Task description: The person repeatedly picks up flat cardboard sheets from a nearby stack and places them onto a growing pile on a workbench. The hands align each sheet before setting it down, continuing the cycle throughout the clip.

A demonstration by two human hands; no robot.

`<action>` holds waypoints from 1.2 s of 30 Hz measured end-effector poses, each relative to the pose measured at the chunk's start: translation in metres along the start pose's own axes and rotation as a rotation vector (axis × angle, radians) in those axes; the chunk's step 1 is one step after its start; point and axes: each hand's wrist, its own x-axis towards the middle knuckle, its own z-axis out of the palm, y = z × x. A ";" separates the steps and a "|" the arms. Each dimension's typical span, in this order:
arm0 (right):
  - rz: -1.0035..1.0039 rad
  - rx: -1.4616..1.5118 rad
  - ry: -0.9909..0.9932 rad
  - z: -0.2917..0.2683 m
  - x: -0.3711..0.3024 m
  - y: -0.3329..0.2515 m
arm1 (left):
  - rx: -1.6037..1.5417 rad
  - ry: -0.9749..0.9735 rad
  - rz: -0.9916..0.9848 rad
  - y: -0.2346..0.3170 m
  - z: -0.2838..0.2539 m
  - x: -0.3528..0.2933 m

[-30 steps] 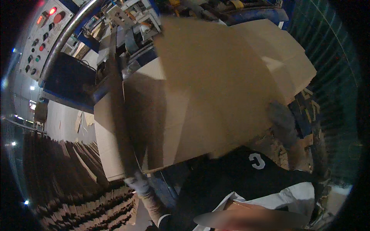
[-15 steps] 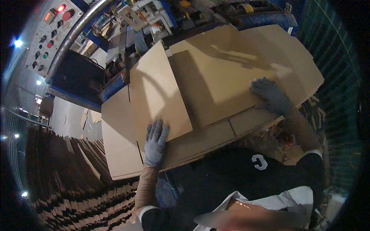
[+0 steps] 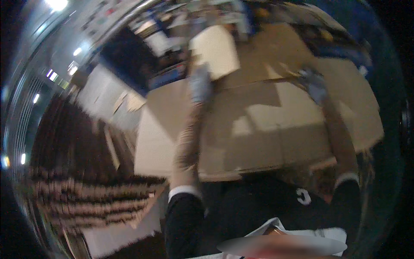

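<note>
Lettering (image 3: 303, 197) marks the dark shirt (image 3: 254, 203); left hand (image 3: 200, 84) and right hand (image 3: 316, 86) at cardboard (image 3: 241, 149) edges, I can't tell if either grip's closed.

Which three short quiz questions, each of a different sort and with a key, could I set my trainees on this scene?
1. Multiple choice: what colour are the gloves on the person's left hand and right hand?
a) red
b) grey
c) yellow

2. True or false: the stacked sheets are to the left of the person's left forearm.

3. Fill the gap: the small pale cardboard panel is nearer to the person's ____ hand.

Key: 1. b; 2. true; 3. left
</note>
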 end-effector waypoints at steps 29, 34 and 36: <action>0.730 -0.358 0.487 0.017 -0.324 0.169 | -1.078 1.081 -0.623 -0.068 -0.233 -0.245; 0.923 -0.336 0.690 -0.031 -0.267 0.112 | -1.369 0.930 -0.629 -0.069 -0.263 -0.195; 1.108 0.145 1.004 -0.055 -0.245 0.091 | -1.351 0.764 -0.755 -0.065 -0.253 -0.191</action>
